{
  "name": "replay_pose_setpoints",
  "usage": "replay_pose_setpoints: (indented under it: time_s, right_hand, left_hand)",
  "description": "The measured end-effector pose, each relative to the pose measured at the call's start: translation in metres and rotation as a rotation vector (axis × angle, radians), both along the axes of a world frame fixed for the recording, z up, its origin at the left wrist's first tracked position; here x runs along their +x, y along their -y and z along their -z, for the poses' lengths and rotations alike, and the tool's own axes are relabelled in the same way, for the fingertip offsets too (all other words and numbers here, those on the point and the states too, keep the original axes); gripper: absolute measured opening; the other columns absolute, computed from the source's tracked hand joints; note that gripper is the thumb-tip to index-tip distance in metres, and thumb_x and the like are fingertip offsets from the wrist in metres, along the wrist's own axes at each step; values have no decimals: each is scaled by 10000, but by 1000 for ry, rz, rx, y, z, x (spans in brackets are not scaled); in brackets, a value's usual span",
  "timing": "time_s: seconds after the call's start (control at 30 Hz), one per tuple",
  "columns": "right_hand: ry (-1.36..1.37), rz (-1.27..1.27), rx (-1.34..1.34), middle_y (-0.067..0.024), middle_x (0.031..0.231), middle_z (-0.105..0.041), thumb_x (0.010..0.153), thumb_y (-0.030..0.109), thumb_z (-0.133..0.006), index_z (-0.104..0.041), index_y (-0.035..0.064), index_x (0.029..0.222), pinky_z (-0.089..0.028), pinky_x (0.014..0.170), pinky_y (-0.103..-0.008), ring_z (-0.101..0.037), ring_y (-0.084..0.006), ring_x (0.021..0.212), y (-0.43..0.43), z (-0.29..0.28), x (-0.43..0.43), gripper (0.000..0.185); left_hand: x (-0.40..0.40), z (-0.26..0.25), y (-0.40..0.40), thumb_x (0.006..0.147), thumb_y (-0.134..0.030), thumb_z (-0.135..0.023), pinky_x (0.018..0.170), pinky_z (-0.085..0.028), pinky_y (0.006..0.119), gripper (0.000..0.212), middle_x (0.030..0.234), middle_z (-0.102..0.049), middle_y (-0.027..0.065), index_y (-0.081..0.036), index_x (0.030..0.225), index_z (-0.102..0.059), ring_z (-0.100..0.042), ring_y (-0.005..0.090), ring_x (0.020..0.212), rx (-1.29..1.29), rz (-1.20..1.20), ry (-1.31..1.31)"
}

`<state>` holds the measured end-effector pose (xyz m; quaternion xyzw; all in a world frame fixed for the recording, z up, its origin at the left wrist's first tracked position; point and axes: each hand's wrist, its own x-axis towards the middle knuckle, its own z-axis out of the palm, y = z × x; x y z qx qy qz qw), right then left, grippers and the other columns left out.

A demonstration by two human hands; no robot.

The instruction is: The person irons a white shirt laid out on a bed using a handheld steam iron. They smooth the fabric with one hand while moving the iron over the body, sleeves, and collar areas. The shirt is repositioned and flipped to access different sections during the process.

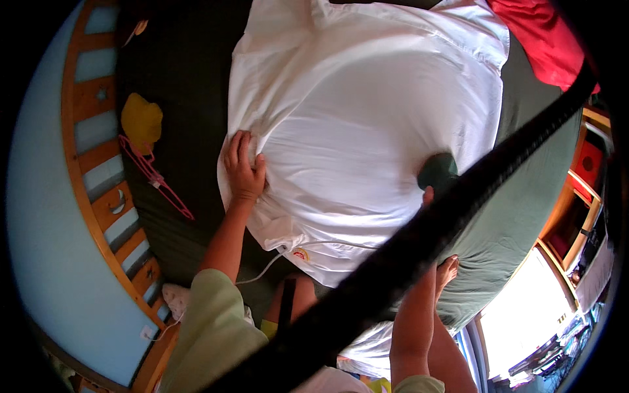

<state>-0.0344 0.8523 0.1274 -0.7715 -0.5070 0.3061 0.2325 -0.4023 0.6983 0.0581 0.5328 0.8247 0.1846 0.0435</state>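
Observation:
A white garment (pixel 344 123) with a small badge (pixel 300 254) lies spread over the dark green bed sheet (pixel 535 167). My left hand (pixel 244 167) rests on its left edge, thumb apart from the fingers, and the cloth wrinkles around it. On the right part of the cloth sits a dark green rounded appliance (pixel 436 169), which looks like a clothes iron. My right hand (pixel 428 195) is at its near end, the thumb showing and the rest hidden behind a black strap. A white cord (pixel 334 242) crosses the garment's near part and passes behind that strap.
The black strap (pixel 373 290) cuts diagonally across the view. Pink hangers (pixel 157 179) and a yellow item (pixel 141 120) lie left, near the wooden bed rail (pixel 78 142). Red cloth (pixel 545 39) lies far right. A wall socket (pixel 146 332) holds a plugged-in cord. My bare foot (pixel 447 270) is at right.

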Motion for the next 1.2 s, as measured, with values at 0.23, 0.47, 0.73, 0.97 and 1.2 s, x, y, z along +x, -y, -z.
replay_pose_setpoints:
  time_s: [0.23,0.47,0.73,0.97,1.2]
  right_hand:
    - [0,141,158,-148,946,-606,798,228,-786,-489,-24,1110,-508,783,-354,-593,-225,836,-7,10,63,499]
    - [-61,390,223,-132,947,-611,797,207,-820,-505,-25,1109,-527,638,-320,-616,-200,715,-9,-6,64,500]
    - [-389,-232,22,-121,920,-645,768,160,-803,-535,-11,1133,-503,767,-325,-597,-176,832,12,-38,-143,484]
    - [-415,-433,-7,-283,1001,-639,782,192,-772,-512,-8,1199,-524,755,-471,-640,-472,902,7,-30,-226,531]
    - [-265,-496,-102,-266,1071,-631,810,233,-741,-479,-4,1233,-538,741,-498,-643,-470,890,-4,-17,-234,552]
  left_hand:
    - [3,-3,-1,939,-270,-546,1129,-258,504,532,1441,-419,181,-25,1401,-448,-375,379,1336,-11,6,-6]
    - [4,-29,-25,905,-202,-644,1085,-314,500,473,1324,-473,191,-26,1312,-480,-418,374,1263,24,-56,103]
    - [-82,-22,-133,923,-460,-598,1121,-273,519,637,1465,-389,199,-68,1406,-458,-376,389,1334,-32,-127,-229]
    - [-101,11,-142,957,-430,-567,1136,-248,510,532,1474,-417,161,-123,1389,-520,-367,347,1368,90,-128,-198]
    - [-110,16,-139,957,-412,-572,1120,-280,492,471,1455,-455,111,-158,1353,-561,-400,319,1348,156,-113,-151]
